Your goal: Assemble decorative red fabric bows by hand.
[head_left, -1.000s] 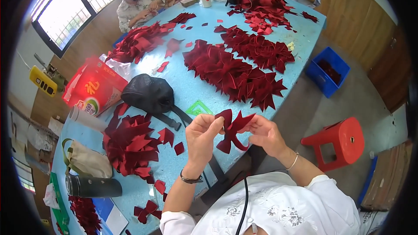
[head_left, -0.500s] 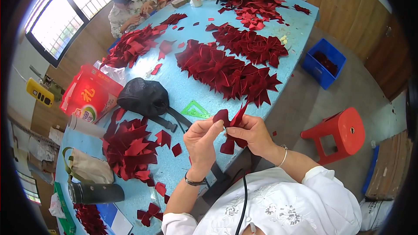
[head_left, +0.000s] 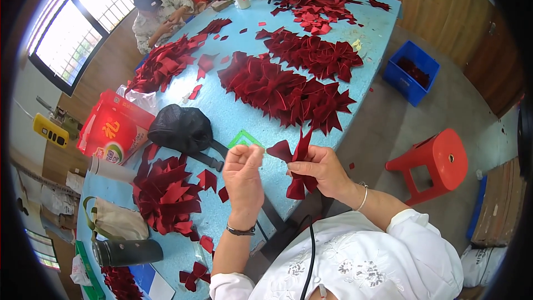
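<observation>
In my right hand (head_left: pixel 319 169) a dark red fabric bow (head_left: pixel 298 184) is pinched at its middle, its pointed tails spreading up, left and down past the fingers. Off to its left, my left hand (head_left: pixel 242 173) is raised with thumb and fingers pressed together, apart from the bow. Whatever those fingers pinch, if anything, is too small to make out. Behind the left hand lies a green set square (head_left: pixel 244 138), partly covered by it. Beyond my hands stretches a long pile of finished-looking red bows (head_left: pixel 277 89). A heap of loose red fabric pieces (head_left: pixel 166 194) lies to the left.
On the blue table (head_left: pixel 222 108) are a black bag (head_left: pixel 180 128), a red gift bag (head_left: pixel 116 128), a dark flask (head_left: pixel 127 251) and a beige pouch (head_left: pixel 119 219). A red stool (head_left: pixel 438 161) and a blue bin (head_left: pixel 411 72) stand at right. Two people sit at the far side.
My left hand has come away from the bow, moving left and slightly up with its fingers closed. My right hand keeps hold of the bow. The view has shifted slightly.
</observation>
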The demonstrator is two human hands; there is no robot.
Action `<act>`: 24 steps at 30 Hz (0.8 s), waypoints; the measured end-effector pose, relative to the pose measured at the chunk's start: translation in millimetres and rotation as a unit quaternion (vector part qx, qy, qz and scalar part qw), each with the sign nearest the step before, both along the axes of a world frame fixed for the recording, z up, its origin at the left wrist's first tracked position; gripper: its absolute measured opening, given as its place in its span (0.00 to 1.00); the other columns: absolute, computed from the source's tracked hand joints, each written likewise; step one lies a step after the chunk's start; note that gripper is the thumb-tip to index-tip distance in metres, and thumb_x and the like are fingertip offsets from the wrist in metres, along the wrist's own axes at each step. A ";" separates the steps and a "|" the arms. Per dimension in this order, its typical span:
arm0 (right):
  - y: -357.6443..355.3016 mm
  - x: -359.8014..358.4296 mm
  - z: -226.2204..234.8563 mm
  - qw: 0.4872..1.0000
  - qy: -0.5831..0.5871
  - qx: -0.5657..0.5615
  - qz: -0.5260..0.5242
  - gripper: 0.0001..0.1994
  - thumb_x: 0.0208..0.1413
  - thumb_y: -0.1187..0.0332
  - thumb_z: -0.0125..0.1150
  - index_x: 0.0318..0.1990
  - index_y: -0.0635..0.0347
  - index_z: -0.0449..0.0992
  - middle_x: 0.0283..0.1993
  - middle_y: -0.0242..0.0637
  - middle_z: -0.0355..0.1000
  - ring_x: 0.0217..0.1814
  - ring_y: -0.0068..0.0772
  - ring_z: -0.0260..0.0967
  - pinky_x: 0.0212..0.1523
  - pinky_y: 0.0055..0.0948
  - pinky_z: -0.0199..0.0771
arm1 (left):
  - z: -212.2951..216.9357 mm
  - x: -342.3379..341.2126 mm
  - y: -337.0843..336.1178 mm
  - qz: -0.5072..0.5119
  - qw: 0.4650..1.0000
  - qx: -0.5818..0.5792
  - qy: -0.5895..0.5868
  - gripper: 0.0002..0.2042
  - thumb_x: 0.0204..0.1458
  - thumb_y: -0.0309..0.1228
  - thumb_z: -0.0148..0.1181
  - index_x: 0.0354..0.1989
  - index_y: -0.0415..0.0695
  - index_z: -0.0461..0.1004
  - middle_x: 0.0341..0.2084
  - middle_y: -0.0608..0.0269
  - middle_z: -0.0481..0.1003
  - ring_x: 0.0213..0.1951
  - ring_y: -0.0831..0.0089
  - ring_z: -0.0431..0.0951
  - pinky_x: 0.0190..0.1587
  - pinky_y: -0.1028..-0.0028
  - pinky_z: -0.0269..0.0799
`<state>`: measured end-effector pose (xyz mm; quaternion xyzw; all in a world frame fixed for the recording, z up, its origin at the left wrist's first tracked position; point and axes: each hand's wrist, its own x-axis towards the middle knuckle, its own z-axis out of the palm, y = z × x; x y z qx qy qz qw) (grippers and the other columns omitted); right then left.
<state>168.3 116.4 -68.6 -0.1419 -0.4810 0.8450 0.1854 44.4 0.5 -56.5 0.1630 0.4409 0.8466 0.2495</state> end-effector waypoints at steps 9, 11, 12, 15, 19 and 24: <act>-9.2 -5.7 -7.4 0.999 -0.013 0.052 0.007 0.07 0.47 0.69 0.65 0.31 0.62 0.76 0.23 0.27 0.71 0.17 0.11 0.59 0.15 0.16 0.52 | 19.2 1.3 -11.5 -0.125 0.982 -0.128 0.061 0.17 0.47 0.18 0.60 0.47 0.36 0.70 0.32 0.63 0.76 0.38 0.77 0.75 0.45 0.79 0.69; -11.5 -4.8 -9.1 0.998 -0.021 0.062 0.004 0.07 0.47 0.69 0.65 0.31 0.62 0.75 0.22 0.27 0.70 0.15 0.10 0.57 0.13 0.16 0.50 | 12.5 -4.1 -15.0 -0.154 0.977 -0.125 0.076 0.13 0.46 0.18 0.61 0.42 0.35 0.73 0.32 0.61 0.77 0.35 0.77 0.76 0.42 0.79 0.69; -12.6 -5.0 -9.4 0.997 -0.025 0.067 0.002 0.07 0.47 0.69 0.65 0.31 0.62 0.75 0.21 0.26 0.70 0.14 0.10 0.56 0.12 0.16 0.49 | 10.8 -5.6 -16.5 -0.169 0.974 -0.124 0.084 0.11 0.46 0.19 0.61 0.39 0.34 0.74 0.32 0.61 0.77 0.34 0.77 0.76 0.40 0.79 0.70; -13.1 -4.3 -2.6 0.996 -0.052 0.068 0.025 0.07 0.48 0.72 0.65 0.33 0.64 0.75 0.27 0.30 0.73 0.25 0.16 0.65 0.26 0.18 0.62 | 10.8 -7.0 -18.0 -0.141 0.980 -0.116 0.084 0.08 0.46 0.19 0.61 0.36 0.34 0.76 0.30 0.61 0.77 0.32 0.77 0.76 0.39 0.80 0.70; -10.9 -2.7 -2.2 0.993 -0.070 0.082 0.039 0.08 0.48 0.73 0.65 0.34 0.65 0.75 0.29 0.32 0.74 0.30 0.17 0.69 0.32 0.19 0.69 | 0.8 -8.7 -16.3 -0.123 0.985 -0.089 0.085 0.08 0.46 0.17 0.60 0.36 0.35 0.76 0.30 0.61 0.77 0.33 0.78 0.76 0.39 0.80 0.71; -6.4 1.5 0.8 0.990 -0.081 0.107 0.047 0.08 0.48 0.72 0.66 0.34 0.64 0.75 0.29 0.30 0.74 0.29 0.15 0.67 0.30 0.17 0.67 | -3.5 -1.1 -8.7 -0.090 0.988 -0.055 0.109 0.08 0.48 0.17 0.58 0.37 0.36 0.76 0.30 0.62 0.77 0.32 0.79 0.76 0.36 0.82 0.72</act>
